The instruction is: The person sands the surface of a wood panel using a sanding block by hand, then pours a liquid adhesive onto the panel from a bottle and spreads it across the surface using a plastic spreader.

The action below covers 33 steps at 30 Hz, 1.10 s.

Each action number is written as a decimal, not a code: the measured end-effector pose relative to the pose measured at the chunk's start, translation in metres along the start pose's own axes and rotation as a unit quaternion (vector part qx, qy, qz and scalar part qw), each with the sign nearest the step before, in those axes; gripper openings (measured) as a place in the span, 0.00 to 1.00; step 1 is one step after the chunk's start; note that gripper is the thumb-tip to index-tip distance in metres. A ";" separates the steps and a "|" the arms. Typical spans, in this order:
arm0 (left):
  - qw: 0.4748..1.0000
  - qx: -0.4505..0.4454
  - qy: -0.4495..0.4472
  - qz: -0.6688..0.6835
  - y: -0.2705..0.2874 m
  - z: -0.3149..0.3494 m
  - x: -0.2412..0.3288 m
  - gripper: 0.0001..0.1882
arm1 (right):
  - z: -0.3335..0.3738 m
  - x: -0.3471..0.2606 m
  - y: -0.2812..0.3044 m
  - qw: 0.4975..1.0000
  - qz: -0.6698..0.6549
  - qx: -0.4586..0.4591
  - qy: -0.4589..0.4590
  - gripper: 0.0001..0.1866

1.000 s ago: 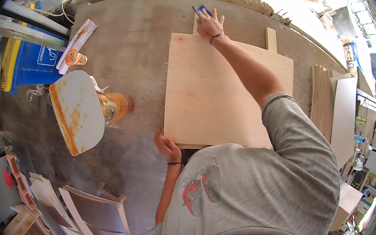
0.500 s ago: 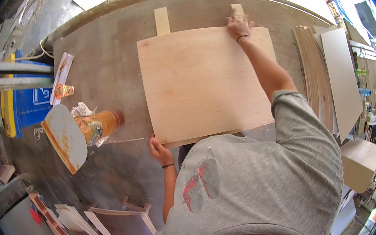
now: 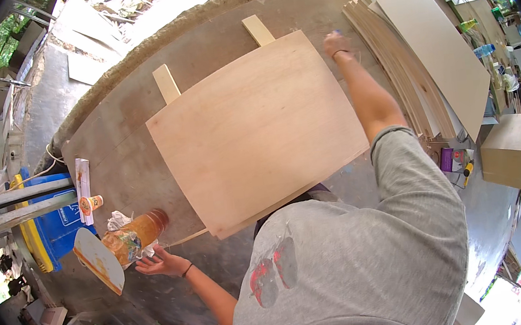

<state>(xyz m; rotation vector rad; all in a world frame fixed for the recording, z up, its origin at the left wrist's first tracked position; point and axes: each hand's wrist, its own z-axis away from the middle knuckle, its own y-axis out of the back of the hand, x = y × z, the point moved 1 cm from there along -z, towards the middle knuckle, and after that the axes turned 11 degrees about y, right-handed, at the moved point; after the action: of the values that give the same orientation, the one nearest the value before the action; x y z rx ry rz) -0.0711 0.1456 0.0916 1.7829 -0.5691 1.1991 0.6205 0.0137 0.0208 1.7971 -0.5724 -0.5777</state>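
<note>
A pale plywood sheet [image 3: 257, 131] lies on the worktable, with the ends of two light wooden strips [image 3: 166, 83] showing from under its far edge. My left hand [image 3: 163, 263] is off the sheet, palm up with fingers spread, beside an amber plastic bottle [image 3: 146, 230] lying on its side. A grey flat plate [image 3: 99, 258] smeared orange-brown is at the bottle's left end. Past the sheet's right edge, my right hand [image 3: 337, 43] is closed, with a bit of blue showing at its fingers. What it holds is too small to make out.
A stack of thin boards [image 3: 391, 70] stands right of the sheet, a large pale panel [image 3: 437, 52] against it. An orange-patterned cup [image 3: 90, 204] sits by a white strip at the left, near a blue bin [image 3: 55, 218]. Crumpled white paper [image 3: 118, 220] touches the bottle.
My left hand has let go of the sheet's near left corner and moved left toward the bottle. My right hand has left the far edge and moved right. The view has turned.
</note>
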 end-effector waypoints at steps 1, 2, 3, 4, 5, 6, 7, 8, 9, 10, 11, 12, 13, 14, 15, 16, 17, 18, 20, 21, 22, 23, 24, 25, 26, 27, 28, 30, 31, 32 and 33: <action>0.999 -0.011 -0.030 -0.006 0.001 -0.009 0.000 0.57 | 0.001 0.015 0.000 0.989 0.099 0.069 0.085 0.19; 0.998 -0.018 -0.061 -0.013 0.007 -0.021 -0.003 0.58 | 0.006 -0.001 0.001 0.986 0.088 0.087 0.108 0.20; 0.996 -0.026 -0.089 -0.015 0.007 -0.026 -0.006 0.58 | 0.011 -0.018 0.004 0.982 0.079 0.104 0.132 0.21; 0.992 -0.020 -0.122 -0.027 0.006 -0.026 -0.001 0.54 | 0.036 -0.067 0.005 0.977 0.055 0.072 0.192 0.22; 0.990 -0.037 -0.135 0.000 0.002 -0.025 0.006 0.54 | 0.062 -0.114 0.010 0.968 0.028 0.035 0.249 0.24; 0.987 -0.054 -0.150 0.031 -0.004 -0.024 0.013 0.54 | 0.088 -0.161 0.017 0.954 -0.002 -0.004 0.301 0.26; 0.983 -0.064 -0.163 0.059 -0.007 -0.026 0.017 0.54 | 0.109 -0.190 0.046 0.926 -0.079 -0.099 0.356 0.24; 0.982 -0.066 -0.160 0.071 -0.016 -0.026 0.025 0.53 | 0.126 -0.186 0.040 0.931 -0.144 -0.053 0.330 0.24; 0.983 -0.061 -0.154 0.080 -0.020 -0.026 0.030 0.52 | 0.124 -0.163 0.036 0.935 -0.107 -0.044 0.336 0.24; 0.984 -0.055 -0.147 0.088 -0.025 -0.025 0.035 0.52 | 0.117 -0.127 0.028 0.963 -0.080 -0.035 0.255 0.23; 0.985 -0.047 -0.138 0.096 -0.026 -0.024 0.039 0.51 | 0.103 -0.076 0.019 0.971 -0.105 0.046 0.209 0.23; 0.994 -0.012 -0.105 0.031 -0.027 -0.032 0.031 0.50 | 0.090 -0.024 0.010 0.969 -0.133 0.129 0.166 0.23; 0.997 0.010 -0.071 0.020 -0.019 -0.034 0.029 0.50 | 0.076 -0.008 0.032 0.991 -0.096 -0.094 -0.013 0.22; 0.999 0.023 -0.037 0.026 -0.030 -0.032 0.035 0.49 | 0.074 0.031 0.026 0.987 0.107 -0.085 0.083 0.20; 0.999 -0.024 -0.020 0.033 -0.035 -0.029 0.048 0.49 | 0.071 0.048 0.027 0.997 0.048 0.009 0.060 0.22; 0.997 -0.066 -0.004 0.039 -0.037 -0.028 0.061 0.48 | 0.063 0.057 0.029 0.994 -0.017 0.100 0.041 0.23; 0.998 -0.033 -0.060 0.016 -0.033 -0.034 0.059 0.47 | 0.055 0.056 0.032 0.997 -0.045 0.066 0.000 0.26; 0.993 0.001 -0.117 -0.012 -0.031 -0.043 0.057 0.45 | 0.050 0.055 0.036 0.996 -0.073 0.029 -0.039 0.29; 0.984 0.017 -0.176 0.030 -0.033 -0.036 0.086 0.44 | 0.048 0.066 0.037 0.997 -0.073 0.027 -0.030 0.32; 0.977 0.020 -0.208 0.035 -0.030 -0.033 0.104 0.43 | 0.049 0.068 0.038 0.997 -0.067 0.041 -0.007 0.34; 0.972 0.008 -0.233 0.010 -0.020 -0.035 0.117 0.42 | 0.053 0.061 0.043 0.995 -0.072 0.067 0.015 0.36; 0.964 0.011 -0.260 -0.044 -0.016 -0.033 0.126 0.43 | 0.059 0.040 0.056 0.988 -0.117 0.098 0.030 0.33; 0.951 0.016 -0.292 -0.097 -0.013 -0.031 0.139 0.43 | 0.065 0.018 0.071 0.977 -0.163 0.129 0.041 0.31; 0.935 0.020 -0.323 -0.142 -0.014 -0.029 0.150 0.44 | 0.071 -0.008 0.086 0.950 -0.295 0.097 0.029 0.28; 0.929 -0.040 -0.323 -0.176 -0.020 -0.012 0.181 0.44 | 0.080 -0.033 0.094 0.904 -0.424 0.049 0.022 0.27; 0.913 -0.089 -0.363 -0.161 -0.021 -0.002 0.199 0.45 | 0.096 -0.069 0.103 0.828 -0.560 -0.037 0.018 0.27; 0.901 -0.119 -0.365 -0.204 -0.023 0.010 0.210 0.45 | 0.114 -0.103 0.115 0.728 -0.671 -0.139 0.011 0.28; 0.880 -0.175 -0.353 -0.264 -0.031 0.031 0.225 0.43 | 0.137 -0.164 0.145 0.491 -0.807 -0.328 0.026 0.30; 0.867 -0.209 -0.348 -0.291 -0.039 0.041 0.231 0.42 | 0.142 -0.188 0.157 0.389 -0.833 -0.392 0.026 0.31; 0.841 -0.213 -0.394 -0.302 -0.046 0.055 0.239 0.41 | 0.142 -0.206 0.168 0.306 -0.852 -0.423 0.031 0.32; 0.828 -0.234 -0.406 -0.308 -0.049 0.064 0.242 0.41 | 0.141 -0.220 0.179 0.270 -0.872 -0.408 -0.005 0.29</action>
<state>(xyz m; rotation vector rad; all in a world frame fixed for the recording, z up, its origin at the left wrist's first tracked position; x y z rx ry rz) 0.1010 0.1393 0.2796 1.7653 -0.6098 -0.1898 0.3451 0.0033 0.1768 0.5181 1.8941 -1.7735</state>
